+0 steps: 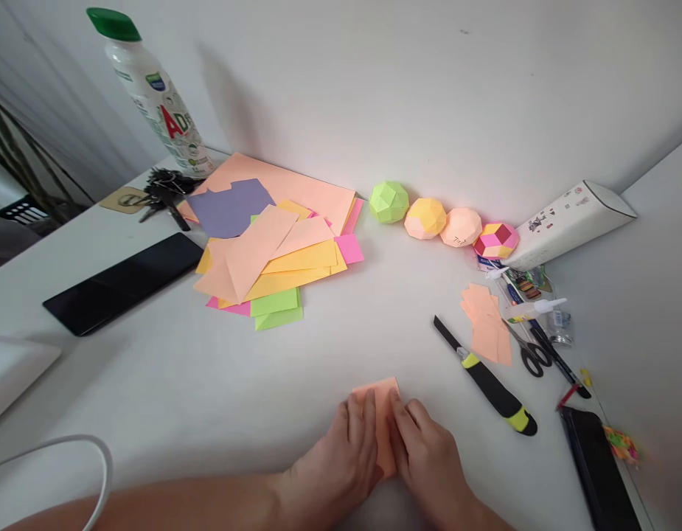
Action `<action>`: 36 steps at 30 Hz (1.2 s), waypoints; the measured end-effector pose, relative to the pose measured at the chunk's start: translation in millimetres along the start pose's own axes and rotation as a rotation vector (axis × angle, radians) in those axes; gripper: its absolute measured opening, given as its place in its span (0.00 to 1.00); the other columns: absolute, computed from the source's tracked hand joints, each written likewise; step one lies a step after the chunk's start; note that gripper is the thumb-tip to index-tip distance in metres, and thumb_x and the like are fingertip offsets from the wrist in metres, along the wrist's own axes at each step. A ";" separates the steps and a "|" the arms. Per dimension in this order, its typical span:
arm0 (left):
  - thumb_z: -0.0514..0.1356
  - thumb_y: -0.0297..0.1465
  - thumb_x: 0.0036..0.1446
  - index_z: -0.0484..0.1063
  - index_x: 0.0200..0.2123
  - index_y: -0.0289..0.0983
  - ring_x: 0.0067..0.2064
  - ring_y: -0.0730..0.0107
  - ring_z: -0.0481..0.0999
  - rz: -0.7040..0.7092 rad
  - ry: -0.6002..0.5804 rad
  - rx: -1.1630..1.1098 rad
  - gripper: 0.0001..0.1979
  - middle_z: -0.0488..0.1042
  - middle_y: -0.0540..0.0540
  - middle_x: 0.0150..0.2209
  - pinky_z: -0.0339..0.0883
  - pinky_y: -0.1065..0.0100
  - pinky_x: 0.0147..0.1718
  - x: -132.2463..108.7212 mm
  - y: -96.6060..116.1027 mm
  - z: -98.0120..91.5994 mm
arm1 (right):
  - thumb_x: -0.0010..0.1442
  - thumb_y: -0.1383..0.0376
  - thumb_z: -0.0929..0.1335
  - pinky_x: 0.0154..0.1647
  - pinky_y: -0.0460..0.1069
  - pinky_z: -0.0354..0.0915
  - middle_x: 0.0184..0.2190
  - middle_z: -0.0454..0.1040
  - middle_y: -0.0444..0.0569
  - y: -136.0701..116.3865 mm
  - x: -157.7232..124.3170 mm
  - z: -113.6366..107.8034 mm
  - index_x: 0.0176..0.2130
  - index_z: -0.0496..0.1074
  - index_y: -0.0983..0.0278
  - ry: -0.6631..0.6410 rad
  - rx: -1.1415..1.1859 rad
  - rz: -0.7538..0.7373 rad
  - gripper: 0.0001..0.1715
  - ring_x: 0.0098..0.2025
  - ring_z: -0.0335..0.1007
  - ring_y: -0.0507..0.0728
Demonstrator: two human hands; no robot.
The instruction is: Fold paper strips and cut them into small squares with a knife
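Observation:
On the white table in front of me lies a small peach sheet of paper [383,428] with a fold along it. My left hand [338,461] presses on its left side, fingers together and bent over the paper; its thumb is hidden. Along the right edge, my right hand [429,450] holds the sheet with thumb and curled fingers. A black and lime utility knife [489,383] lies to the right of my right hand, its blade pointing away. Beyond the knife are several cut peach paper pieces [487,324].
Coloured papers [290,258] are piled at the back left, near a phone [124,284], keys [166,188] and a bottle [158,96]. Paper polyhedra [389,203] line the wall. Scissors [531,358], a glue tube [531,311] and a black case [598,468] sit right; a white cable [100,450] curves left.

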State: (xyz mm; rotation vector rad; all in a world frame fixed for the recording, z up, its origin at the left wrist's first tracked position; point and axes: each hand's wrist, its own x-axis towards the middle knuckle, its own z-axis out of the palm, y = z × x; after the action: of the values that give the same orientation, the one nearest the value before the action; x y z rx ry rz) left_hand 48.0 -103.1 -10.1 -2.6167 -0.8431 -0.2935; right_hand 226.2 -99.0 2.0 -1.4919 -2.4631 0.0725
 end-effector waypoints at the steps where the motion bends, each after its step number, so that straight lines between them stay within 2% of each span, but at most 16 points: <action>1: 0.51 0.36 0.63 0.73 0.50 0.30 0.48 0.51 0.73 -0.010 0.011 0.006 0.20 0.72 0.33 0.51 0.58 0.50 0.48 -0.1 0.1 0.0 | 0.65 0.73 0.56 0.15 0.45 0.59 0.25 0.68 0.48 0.0 0.2 0.1 0.51 0.69 0.72 0.005 -0.001 0.000 0.21 0.21 0.64 0.51; 5: 0.51 0.35 0.62 0.71 0.50 0.27 0.48 0.50 0.73 -0.035 0.044 -0.006 0.20 0.72 0.32 0.50 0.58 0.51 0.46 2.0 -2.7 -1.2 | 0.64 0.73 0.56 0.15 0.45 0.58 0.24 0.68 0.47 0.1 1.4 0.6 0.51 0.69 0.72 0.019 -0.014 -0.004 0.21 0.20 0.64 0.51; 10: 0.53 0.33 0.61 0.70 0.51 0.27 0.49 0.48 0.70 0.018 -0.053 -0.136 0.20 0.73 0.33 0.48 0.56 0.49 0.47 8.2 -7.1 -0.9 | 0.66 0.71 0.55 0.15 0.44 0.56 0.23 0.68 0.47 -0.7 3.2 0.5 0.49 0.71 0.73 0.041 -0.046 -0.012 0.21 0.19 0.63 0.50; 14: 0.53 0.37 0.61 0.72 0.47 0.29 0.48 0.51 0.69 0.014 -0.047 -0.225 0.19 0.74 0.35 0.44 0.51 0.49 0.51 13.1 -13.6 -1.3 | 0.66 0.71 0.54 0.15 0.44 0.55 0.23 0.68 0.47 -2.0 3.2 1.1 0.49 0.71 0.74 0.051 -0.075 -0.012 0.22 0.18 0.63 0.49; 19: 0.57 0.30 0.57 0.73 0.41 0.31 0.39 0.58 0.69 0.108 -0.173 -0.265 0.11 0.72 0.41 0.35 0.56 0.59 0.40 20.9 -28.7 -6.1 | 0.66 0.72 0.54 0.15 0.44 0.55 0.24 0.68 0.47 -2.8 0.9 3.0 0.51 0.69 0.73 0.039 -0.099 0.000 0.21 0.19 0.63 0.50; 25: 0.58 0.30 0.57 0.71 0.36 0.33 0.43 0.58 0.67 0.110 -0.078 -0.327 0.07 0.72 0.39 0.42 0.56 0.61 0.39 24.2 -32.1 1.2 | 0.66 0.70 0.54 0.16 0.44 0.57 0.26 0.70 0.47 -1.4 -1.2 6.3 0.50 0.69 0.68 0.019 -0.071 0.018 0.20 0.20 0.66 0.51; 31: 0.57 0.39 0.57 0.72 0.37 0.33 0.45 0.55 0.68 0.086 -0.023 -0.321 0.14 0.72 0.36 0.46 0.57 0.60 0.40 25.1 -28.3 3.8 | 0.62 0.70 0.57 0.17 0.45 0.60 0.28 0.71 0.49 1.9 -2.9 11.4 0.53 0.65 0.68 0.066 -0.083 -0.022 0.21 0.22 0.69 0.53; 36: 0.56 0.46 0.56 0.72 0.35 0.35 0.43 0.56 0.68 0.074 0.000 -0.307 0.19 0.74 0.39 0.41 0.58 0.60 0.40 26.4 -26.9 3.0 | 0.56 0.70 0.59 0.18 0.46 0.62 0.28 0.71 0.49 1.2 -3.7 10.3 0.52 0.66 0.66 0.092 -0.122 -0.037 0.24 0.24 0.69 0.55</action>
State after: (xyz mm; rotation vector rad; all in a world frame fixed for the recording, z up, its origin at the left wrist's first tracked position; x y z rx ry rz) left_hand 53.4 -68.0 2.9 -2.9228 -0.7497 -0.4331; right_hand 226.3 -100.7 -8.8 -1.4622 -2.4590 -0.1531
